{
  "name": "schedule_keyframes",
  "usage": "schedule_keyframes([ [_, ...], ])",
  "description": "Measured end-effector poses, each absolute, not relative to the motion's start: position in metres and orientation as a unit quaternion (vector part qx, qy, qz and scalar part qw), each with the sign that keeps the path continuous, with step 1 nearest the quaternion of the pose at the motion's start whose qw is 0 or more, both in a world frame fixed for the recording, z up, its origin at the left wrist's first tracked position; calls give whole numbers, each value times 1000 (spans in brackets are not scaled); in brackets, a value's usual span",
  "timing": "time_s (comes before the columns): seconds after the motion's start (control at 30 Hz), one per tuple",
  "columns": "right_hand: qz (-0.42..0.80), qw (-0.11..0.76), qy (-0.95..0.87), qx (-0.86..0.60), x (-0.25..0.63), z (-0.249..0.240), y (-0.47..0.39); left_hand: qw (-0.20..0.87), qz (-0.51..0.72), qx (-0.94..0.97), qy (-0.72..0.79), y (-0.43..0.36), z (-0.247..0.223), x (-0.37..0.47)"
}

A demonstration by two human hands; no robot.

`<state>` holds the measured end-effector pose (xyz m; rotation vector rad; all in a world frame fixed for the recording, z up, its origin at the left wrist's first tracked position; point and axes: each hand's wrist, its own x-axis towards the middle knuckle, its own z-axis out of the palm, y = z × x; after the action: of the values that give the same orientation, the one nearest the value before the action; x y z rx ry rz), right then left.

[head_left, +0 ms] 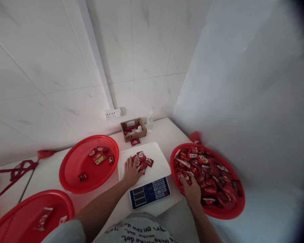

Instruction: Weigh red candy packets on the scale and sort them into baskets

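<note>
My left hand [131, 173] lies over the white tray [155, 158] of a digital scale, its fingers stretched out beside a small pile of red sealed packets [142, 156] and touching them. The scale's blue keypad panel [150, 192] faces me. At the right, my right hand [192, 191] dips into a red plastic basket [239, 206] heaped with similar red packets [209, 184]. Its thumb and fingers close around a red packet [186, 177] at the near left of the heap, with the fingertips partly hidden among the packets.
A red mesh basket [66, 173] left of the scale holds several packets; another red basket [66, 199] stands nearer at the lower left. Behind the scale sit a small cardboard box [134, 135] and a clear container [149, 124]. Dark red ribbon [17, 170] lies far left. Walls border the table.
</note>
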<state>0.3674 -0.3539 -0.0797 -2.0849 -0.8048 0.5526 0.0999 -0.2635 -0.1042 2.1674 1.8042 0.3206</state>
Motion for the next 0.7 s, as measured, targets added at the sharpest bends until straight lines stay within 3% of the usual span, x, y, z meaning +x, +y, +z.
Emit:
schedule_keyframes([
  [0.43, 251, 407, -292, -828, 370, -93, -353, 143, 16, 786, 602, -228, -79, 150],
  [0.7, 244, 426, -280, -825, 370, -97, -353, 139, 20, 843, 520, -220, -82, 132],
])
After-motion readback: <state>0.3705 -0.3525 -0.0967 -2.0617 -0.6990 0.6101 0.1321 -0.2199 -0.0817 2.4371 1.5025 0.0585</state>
